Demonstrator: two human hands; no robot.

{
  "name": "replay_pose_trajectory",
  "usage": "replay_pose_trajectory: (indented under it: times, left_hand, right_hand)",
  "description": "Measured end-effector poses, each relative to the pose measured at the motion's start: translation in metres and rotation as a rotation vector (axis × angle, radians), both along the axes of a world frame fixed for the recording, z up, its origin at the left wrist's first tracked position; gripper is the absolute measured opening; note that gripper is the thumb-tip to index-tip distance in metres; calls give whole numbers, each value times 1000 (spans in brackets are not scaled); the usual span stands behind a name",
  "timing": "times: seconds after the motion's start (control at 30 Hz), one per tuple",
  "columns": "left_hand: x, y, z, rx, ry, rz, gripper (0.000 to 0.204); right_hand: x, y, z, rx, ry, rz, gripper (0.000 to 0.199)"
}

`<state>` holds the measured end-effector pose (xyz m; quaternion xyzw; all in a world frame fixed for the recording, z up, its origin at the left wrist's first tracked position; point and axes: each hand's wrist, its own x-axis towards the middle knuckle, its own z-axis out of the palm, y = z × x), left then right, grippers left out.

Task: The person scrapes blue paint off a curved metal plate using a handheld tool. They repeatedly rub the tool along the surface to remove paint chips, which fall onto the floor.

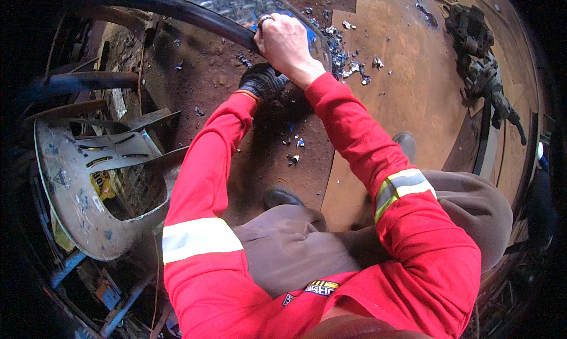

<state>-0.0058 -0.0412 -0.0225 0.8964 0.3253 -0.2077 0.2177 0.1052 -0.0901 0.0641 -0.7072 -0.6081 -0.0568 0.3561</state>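
Note:
My left hand [261, 80], in a dark knitted glove with an orange cuff, is curled just below my right wrist. What it holds, if anything, is hidden. My right hand [286, 46] is bare, with a ring on one finger, and is closed at the end of a thick black edge strip [195, 15]. That strip borders a raised-pattern metal plate [227, 5]. Bits of blue material [310, 35] show beside the right hand on the plate. Whatever lies inside its fingers cannot be made out.
Crumpled foil-like scraps [342, 55] litter the reddish dirt and a flat brown sheet [407, 73]. At left stands a worn grey plastic chair shell [77, 203] among blue metal bars [88, 82]. A greasy dark metal mechanism [481, 61] lies at far right.

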Motion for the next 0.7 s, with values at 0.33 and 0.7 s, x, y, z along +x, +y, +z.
replay_pose_trajectory:
  times: [0.33,0.7]
  left_hand:
    - [-2,-3,-3,8,-58,-87,58]
    - [2,-5,-23,52,-168,19,65]
  right_hand:
    - [5,16,6,-164,526,27,28]
    - [33,15,6,-94,1462,429,19]
